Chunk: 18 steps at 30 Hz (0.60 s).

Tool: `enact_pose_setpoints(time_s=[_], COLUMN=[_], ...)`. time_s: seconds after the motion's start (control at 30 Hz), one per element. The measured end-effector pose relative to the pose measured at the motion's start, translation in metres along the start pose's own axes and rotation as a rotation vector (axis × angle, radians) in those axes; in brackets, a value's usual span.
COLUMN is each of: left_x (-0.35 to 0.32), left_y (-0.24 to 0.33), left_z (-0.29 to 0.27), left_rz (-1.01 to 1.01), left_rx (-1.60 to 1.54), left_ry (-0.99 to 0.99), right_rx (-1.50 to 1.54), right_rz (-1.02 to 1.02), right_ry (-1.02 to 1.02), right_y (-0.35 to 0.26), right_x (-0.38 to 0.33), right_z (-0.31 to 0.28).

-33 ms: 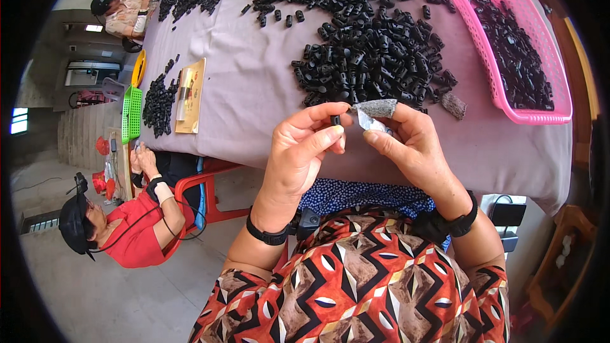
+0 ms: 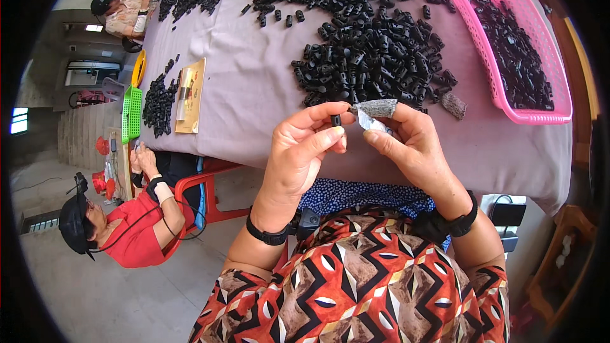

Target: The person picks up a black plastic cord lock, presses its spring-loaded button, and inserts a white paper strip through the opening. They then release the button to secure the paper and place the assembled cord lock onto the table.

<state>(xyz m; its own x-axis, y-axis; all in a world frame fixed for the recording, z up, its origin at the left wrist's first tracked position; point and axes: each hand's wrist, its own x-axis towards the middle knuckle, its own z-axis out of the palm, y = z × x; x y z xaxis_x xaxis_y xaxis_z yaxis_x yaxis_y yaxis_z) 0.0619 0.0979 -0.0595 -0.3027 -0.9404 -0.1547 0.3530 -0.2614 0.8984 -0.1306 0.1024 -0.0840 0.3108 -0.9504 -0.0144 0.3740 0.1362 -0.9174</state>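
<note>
L hand (image 2: 298, 143) nearly closed, pinching blk part (image 2: 336, 120); R hand (image 2: 413, 145) half-curled w/ grey cloth (image 2: 379, 108), can't tell if gripping.

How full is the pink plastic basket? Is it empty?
Not empty, but not filled to the rim: small black plastic parts lie inside the pink plastic basket, and its holed walls stand bare above them.

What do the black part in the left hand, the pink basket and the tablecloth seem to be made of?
Black part: probably hard moulded plastic, smooth-looking; similar piled pieces show crisp edges and small highlights.
Pink basket: likely moulded plastic, slightly glossy, with regular perforations.
Tablecloth: apparently matt fabric, given its soft creases; fibre unclear.
</note>
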Motion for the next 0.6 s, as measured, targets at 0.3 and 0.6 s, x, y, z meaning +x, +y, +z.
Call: enact_pose_setpoints(time_s=[0.3, 0.6], left_x=[-0.001, 0.002], left_y=[0.002, 0.000], left_z=[0.002, 0.003], left_rz=[-0.064, -0.099], left_rx=[-0.064, -0.185], left_ry=[0.016, -0.027], right_rx=[-0.087, -0.026], right_rz=[-0.073, -0.006], right_ry=[0.037, -0.131], right_y=[0.002, -0.008], right_x=[0.000, -0.007], right_z=[-0.003, 0.001])
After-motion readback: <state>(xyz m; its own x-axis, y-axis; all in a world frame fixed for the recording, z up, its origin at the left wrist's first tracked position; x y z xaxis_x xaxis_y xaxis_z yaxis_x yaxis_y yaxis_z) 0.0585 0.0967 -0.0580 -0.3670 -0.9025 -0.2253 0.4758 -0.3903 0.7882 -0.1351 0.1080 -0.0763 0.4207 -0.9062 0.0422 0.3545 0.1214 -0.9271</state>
